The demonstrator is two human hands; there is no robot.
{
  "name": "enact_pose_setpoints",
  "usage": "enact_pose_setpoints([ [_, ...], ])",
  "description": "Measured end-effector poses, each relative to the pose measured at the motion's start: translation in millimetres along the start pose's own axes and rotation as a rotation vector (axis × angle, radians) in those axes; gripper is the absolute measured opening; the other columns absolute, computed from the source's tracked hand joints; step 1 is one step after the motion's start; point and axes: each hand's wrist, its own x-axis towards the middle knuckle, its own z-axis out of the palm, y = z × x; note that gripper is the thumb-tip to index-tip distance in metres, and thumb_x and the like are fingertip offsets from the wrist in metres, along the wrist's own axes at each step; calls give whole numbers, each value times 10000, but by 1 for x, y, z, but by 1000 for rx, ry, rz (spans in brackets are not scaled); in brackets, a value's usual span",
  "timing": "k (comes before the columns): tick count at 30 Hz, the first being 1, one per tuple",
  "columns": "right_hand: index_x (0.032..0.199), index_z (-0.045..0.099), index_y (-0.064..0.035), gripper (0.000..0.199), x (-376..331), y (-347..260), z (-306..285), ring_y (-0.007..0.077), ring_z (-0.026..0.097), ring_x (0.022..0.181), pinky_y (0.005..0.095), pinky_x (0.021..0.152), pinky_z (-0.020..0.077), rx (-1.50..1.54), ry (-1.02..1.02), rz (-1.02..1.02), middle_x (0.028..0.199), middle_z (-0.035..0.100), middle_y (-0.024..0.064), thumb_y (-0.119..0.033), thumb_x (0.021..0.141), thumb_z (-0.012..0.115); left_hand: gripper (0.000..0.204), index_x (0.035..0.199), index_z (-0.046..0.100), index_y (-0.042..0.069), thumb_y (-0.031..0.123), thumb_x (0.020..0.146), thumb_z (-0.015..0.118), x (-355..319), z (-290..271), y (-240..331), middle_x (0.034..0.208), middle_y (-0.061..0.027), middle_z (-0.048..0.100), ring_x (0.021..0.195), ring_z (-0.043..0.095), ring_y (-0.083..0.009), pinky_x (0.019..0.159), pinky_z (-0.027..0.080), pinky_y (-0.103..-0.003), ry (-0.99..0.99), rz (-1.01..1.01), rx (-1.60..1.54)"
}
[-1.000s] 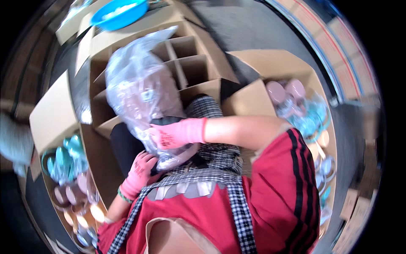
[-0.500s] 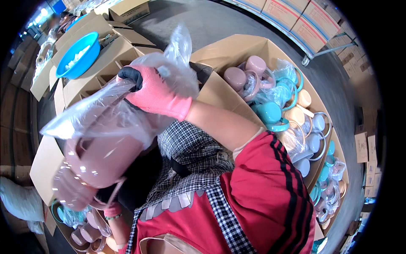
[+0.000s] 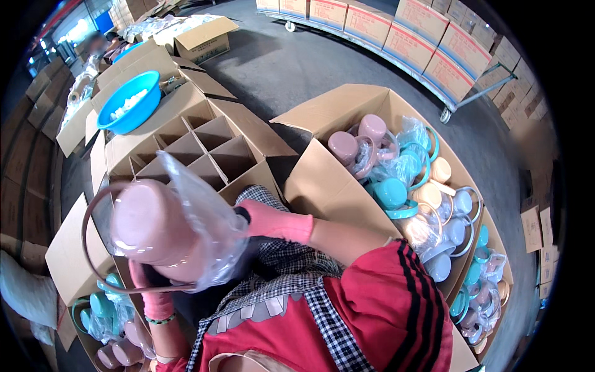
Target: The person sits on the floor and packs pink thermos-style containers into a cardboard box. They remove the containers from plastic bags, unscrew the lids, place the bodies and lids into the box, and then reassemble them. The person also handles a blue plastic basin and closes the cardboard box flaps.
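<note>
In front of me, at left, is a glossy pink rounded vessel (image 3: 145,214) with a long brown-pink hoop handle (image 3: 88,248). Its kind is unclear. My left hand (image 3: 155,301), in a pink glove with dark fingers, holds it from below; the vessel hides most of those fingers. A clear plastic bag (image 3: 201,214) covers the vessel's right side. My right hand (image 3: 269,222), gloved alike, is closed on the bag's right edge, its fingertips partly hidden by the film.
A carton with cardboard dividers (image 3: 214,133) stands ahead, a blue basin (image 3: 152,102) of small white pieces beyond it. Cartons of pink, teal, cream and blue vessels (image 3: 390,193) sit at right, another (image 3: 102,304) at lower left. Behind is a cart (image 3: 434,87) loaded with boxes.
My right hand has come down and toward me, drawing the bag to the vessel's right side. The vessel has risen and turned, its hoop handle now showing at left. The divided carton is uncovered.
</note>
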Motion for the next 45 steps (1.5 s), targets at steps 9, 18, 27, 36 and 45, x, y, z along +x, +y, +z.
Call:
enact_pose_setpoints([
  [9, 1014, 535, 61, 407, -60, 68, 10, 209, 582, 759, 296, 718, 449, 22, -21, 186, 907, 607, 143, -257, 768, 595, 414, 1248, 376, -30, 9, 839, 323, -12, 128, 5, 1338, -178, 311, 1228, 318, -286, 1017, 220, -359, -200, 341, 688],
  [18, 1041, 529, 46, 367, -127, 57, -9, 203, 571, 779, 300, 736, 446, 567, 348, 149, 933, 594, 117, -241, 811, 534, 722, 1299, 271, -9, 408, 789, 566, 15, 136, 33, 1382, -171, 201, 1256, 272, -276, 1012, 210, -416, -200, 535, 645],
  [27, 1093, 514, 19, 338, -183, 37, -157, 192, 543, 862, 302, 798, 427, 232, 1026, -11, 1004, 568, 89, -221, 864, 448, 476, 1257, 352, -21, -33, 798, 479, 51, -15, -31, 1282, -130, 383, 1181, 385, -244, 1003, 270, -353, -82, 206, 863],
  [36, 1139, 489, -17, 366, -211, 170, -334, 240, 515, 990, 333, 870, 397, -707, 1348, 461, 1091, 542, 136, -235, 845, 479, 420, 1176, 431, -16, 1, 768, 532, 31, -65, -53, 1187, -196, 457, 1125, 432, -343, 950, 338, -389, -247, 157, 1371],
  [45, 1152, 467, -31, 409, -210, 251, -363, 283, 506, 1014, 374, 883, 392, -813, 1350, 864, 1122, 517, 165, -278, 828, 493, 408, 1138, 466, -13, 43, 745, 561, 31, -45, -52, 1149, -192, 487, 1074, 467, -346, 909, 376, -380, -284, 31, 1620],
])
